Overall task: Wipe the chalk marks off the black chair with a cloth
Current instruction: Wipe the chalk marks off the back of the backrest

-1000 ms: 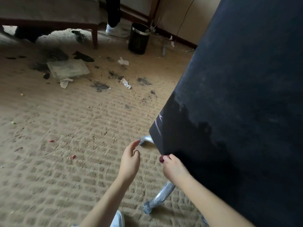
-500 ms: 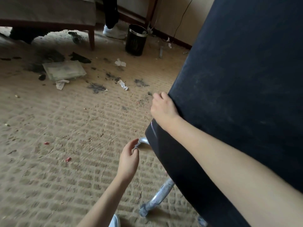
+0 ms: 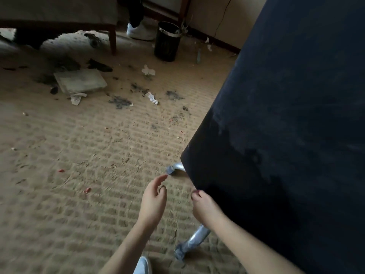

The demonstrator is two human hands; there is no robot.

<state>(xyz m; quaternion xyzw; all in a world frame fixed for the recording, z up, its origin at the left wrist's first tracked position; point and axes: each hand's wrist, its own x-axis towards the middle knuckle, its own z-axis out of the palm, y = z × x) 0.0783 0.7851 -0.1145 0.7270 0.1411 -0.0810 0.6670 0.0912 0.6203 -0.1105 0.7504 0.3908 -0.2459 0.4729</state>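
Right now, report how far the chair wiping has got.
Done: the black chair looks darker low down, as if wiped. In hand: the right hand is at its lower edge; no cloth shows; the left hand hangs open. Left: pale haze across the upper fabric.

I saw the chair (image 3: 286, 135) filling the right, my right hand (image 3: 205, 208) at its lower edge, my left hand (image 3: 153, 200) just left of it; the bin (image 3: 166, 42) stood far behind on the carpet (image 3: 69, 194)
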